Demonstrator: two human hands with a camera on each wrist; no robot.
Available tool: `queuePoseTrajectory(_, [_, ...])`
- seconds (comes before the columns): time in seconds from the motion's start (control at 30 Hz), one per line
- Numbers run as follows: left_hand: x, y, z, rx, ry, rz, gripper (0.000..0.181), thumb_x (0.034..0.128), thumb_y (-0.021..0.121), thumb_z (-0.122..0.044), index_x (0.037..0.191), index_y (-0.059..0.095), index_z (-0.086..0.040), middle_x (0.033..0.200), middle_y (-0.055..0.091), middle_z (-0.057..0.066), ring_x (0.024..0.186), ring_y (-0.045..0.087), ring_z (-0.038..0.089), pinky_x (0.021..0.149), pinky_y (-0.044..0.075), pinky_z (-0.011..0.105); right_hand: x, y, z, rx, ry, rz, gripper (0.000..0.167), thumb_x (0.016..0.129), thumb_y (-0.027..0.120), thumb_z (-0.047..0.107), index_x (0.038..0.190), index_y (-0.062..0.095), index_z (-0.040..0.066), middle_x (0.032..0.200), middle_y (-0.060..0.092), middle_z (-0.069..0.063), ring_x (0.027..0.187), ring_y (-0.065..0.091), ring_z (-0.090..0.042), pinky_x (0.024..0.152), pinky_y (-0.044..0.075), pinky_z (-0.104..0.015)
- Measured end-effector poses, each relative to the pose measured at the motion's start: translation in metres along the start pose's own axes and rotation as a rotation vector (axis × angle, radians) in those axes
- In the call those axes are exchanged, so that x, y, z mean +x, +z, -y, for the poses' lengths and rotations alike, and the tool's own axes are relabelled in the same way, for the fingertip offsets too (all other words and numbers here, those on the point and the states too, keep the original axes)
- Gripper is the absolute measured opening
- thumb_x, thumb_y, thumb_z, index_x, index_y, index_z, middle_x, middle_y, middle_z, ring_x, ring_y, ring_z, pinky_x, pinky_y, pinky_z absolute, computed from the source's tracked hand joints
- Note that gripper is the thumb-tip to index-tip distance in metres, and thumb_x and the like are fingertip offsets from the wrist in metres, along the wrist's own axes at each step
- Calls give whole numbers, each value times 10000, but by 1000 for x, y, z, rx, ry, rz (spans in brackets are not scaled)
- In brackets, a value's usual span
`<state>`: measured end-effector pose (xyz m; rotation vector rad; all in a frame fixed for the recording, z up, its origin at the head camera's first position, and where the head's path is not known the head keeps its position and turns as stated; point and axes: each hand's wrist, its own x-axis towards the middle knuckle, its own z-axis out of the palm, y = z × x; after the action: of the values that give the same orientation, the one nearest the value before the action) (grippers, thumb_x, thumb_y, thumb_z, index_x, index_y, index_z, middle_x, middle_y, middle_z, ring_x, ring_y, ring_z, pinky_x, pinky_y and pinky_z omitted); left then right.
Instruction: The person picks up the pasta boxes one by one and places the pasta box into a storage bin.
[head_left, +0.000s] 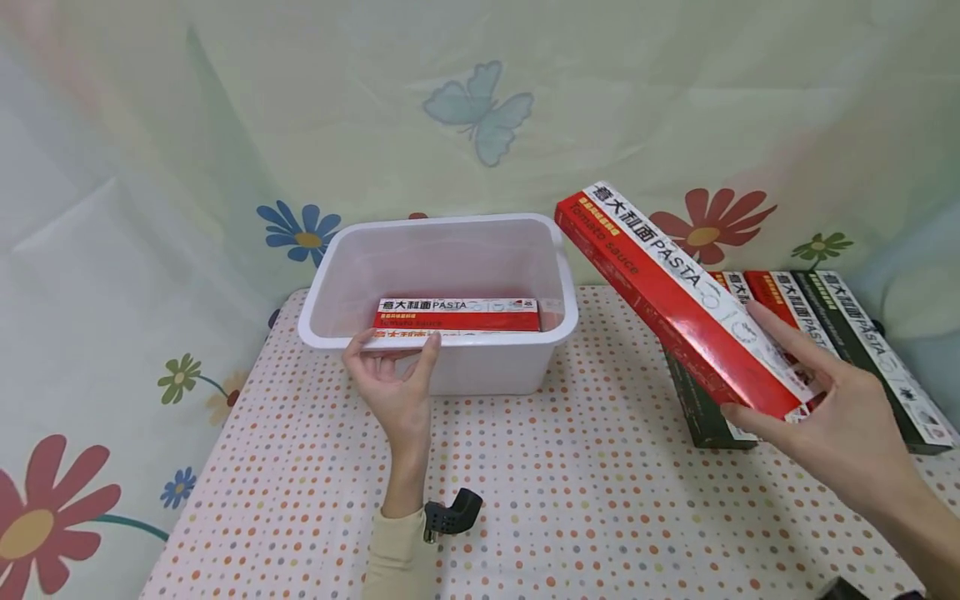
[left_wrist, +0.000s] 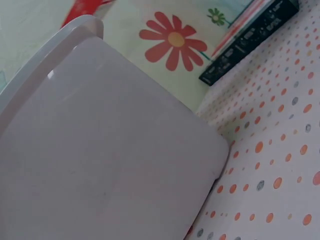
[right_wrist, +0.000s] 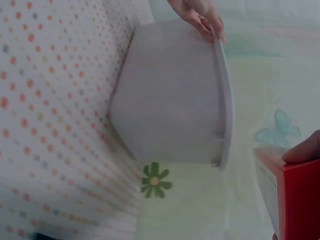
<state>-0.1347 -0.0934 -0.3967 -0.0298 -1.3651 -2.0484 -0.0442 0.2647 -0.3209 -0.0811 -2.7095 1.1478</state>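
My right hand (head_left: 847, 417) grips the lower end of a red tomato sauce pasta box (head_left: 667, 292), with thumb and fingers on opposite sides. The box is tilted in the air, its far end close to the right rim of a white plastic tub (head_left: 487, 371). At the tub's front rim, my left hand (head_left: 397, 387) holds on with curled fingers. Inside the tub lie red pasta boxes (head_left: 457, 320), partly hidden by the front wall. The right wrist view shows the held box (right_wrist: 306, 200) apart from the tub (right_wrist: 167, 90); the left wrist view is filled mostly by the tub's outer wall (left_wrist: 110, 140).
To the right, more pasta boxes lie side by side: a dark green one (head_left: 862, 350), a red one (head_left: 787, 296), and another dark green one (head_left: 701, 404) partly behind the held box. A dotted cloth (head_left: 570, 500) covers the table; a flowered curtain (head_left: 637, 100) hangs behind.
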Motion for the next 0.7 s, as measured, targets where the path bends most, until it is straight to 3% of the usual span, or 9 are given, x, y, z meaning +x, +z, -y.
queuePoseTrajectory(0.17, [0,1,0,7,-3,-2,753,819,813,109,1396,353,-42,1465,467,198,1222,586,339,947,638,409,37,-3,25,-13,-138,60,1012,812,866,58,1648,325,239,1494,423,-319,1203,372,-309,559,498,-57])
queuePoseTrajectory(0.37, [-1,0,0,16,-7,-4,748,818,821,97,1389,358,-44,1452,483,170,1194,593,328,925,647,408,80,11,51,19,-268,199,984,767,874,46,1618,394,167,1446,512,-263,1171,434,-231,602,537,-114])
queuePoseTrajectory(0.53, [-1,-1,1,36,-10,4,742,832,816,86,1397,352,-42,1480,469,152,1266,569,329,950,635,409,103,31,74,43,-329,335,935,780,867,75,1601,423,118,1462,538,-226,1225,479,-346,680,574,-154])
queuePoseTrajectory(0.7, [0,-1,4,44,-12,-2,743,841,815,76,1403,347,-48,1495,458,140,1325,535,360,962,627,411,129,47,92,56,-348,490,919,817,837,80,1616,383,97,1485,501,-217,1241,468,-361,680,603,-222])
